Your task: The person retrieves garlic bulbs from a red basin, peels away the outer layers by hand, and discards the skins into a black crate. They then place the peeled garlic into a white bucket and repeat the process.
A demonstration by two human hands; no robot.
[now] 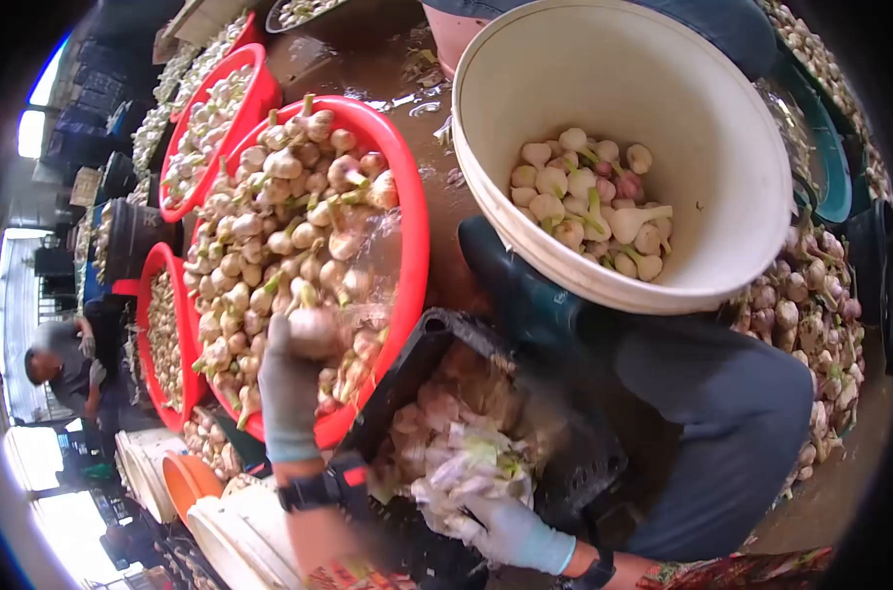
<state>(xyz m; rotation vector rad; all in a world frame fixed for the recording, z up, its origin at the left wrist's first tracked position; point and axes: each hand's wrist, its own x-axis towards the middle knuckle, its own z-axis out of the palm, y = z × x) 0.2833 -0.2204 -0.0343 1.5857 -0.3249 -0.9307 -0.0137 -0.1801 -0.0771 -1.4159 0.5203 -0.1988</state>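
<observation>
My left hand [291, 398], in a grey glove, reaches over a large red basin [414, 226] heaped with garlic bulbs. Its fingers are closed around a garlic bulb [314, 332] blurred by motion. Lower down, my right hand [513, 533], gloved with a pale blue cuff, is at a pile of loose garlic skins [456, 457] in a black crate [574, 482]. The fingers of that hand are curled, and whatever lies between them is hidden among the skins. Ahead, a white bucket [702, 118] contains several trimmed garlic bulbs [584, 192].
My bent knee [722, 423] and a dark boot [515, 285] flank the crate. At right lies a heap of untrimmed garlic [825, 305]. More red basins [265, 84] of garlic line the left, with white buckets [235, 536] below. Another person [68, 364] is farther off.
</observation>
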